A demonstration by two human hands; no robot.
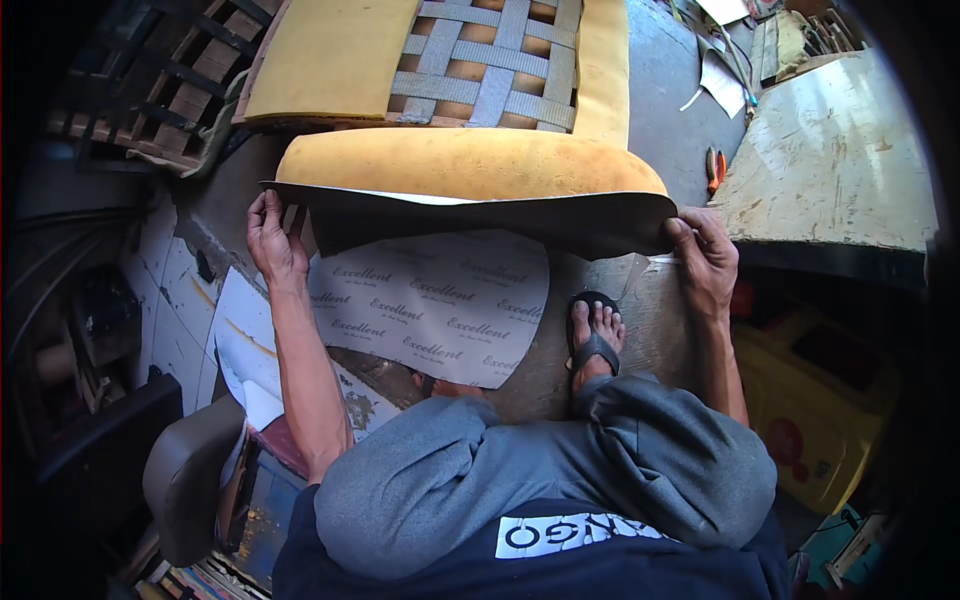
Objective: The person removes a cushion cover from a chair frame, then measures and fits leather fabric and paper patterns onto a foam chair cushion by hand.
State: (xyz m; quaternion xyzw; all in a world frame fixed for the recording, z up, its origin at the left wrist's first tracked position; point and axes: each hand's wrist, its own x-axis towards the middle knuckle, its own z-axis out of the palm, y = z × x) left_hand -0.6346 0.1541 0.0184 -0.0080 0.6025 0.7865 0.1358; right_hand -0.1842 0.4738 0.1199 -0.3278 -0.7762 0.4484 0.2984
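Observation:
A wide piece of dark brown upholstery vinyl (490,222) is stretched between my hands. My left hand (278,245) pinches its left end, and my right hand (708,265) grips the right end between thumb and fingers. Its upper edge runs along the front of a rounded yellow foam pad (460,160), with a strip of white showing there. Behind the pad is a seat frame with woven grey webbing (490,60) and a flat yellow foam sheet (330,60). Below the vinyl lies a pale, printed sheet (430,300), partly over one foot; whether it joins the vinyl is hidden.
Orange-handled pliers (715,170) lie beside a worn wooden board (830,150) at the right. A yellow plastic container (820,410) stands near my right forearm. To the left are a slatted frame with dark straps (190,80) and a grey padded piece (195,480). My sandalled foot (595,335) is below the vinyl.

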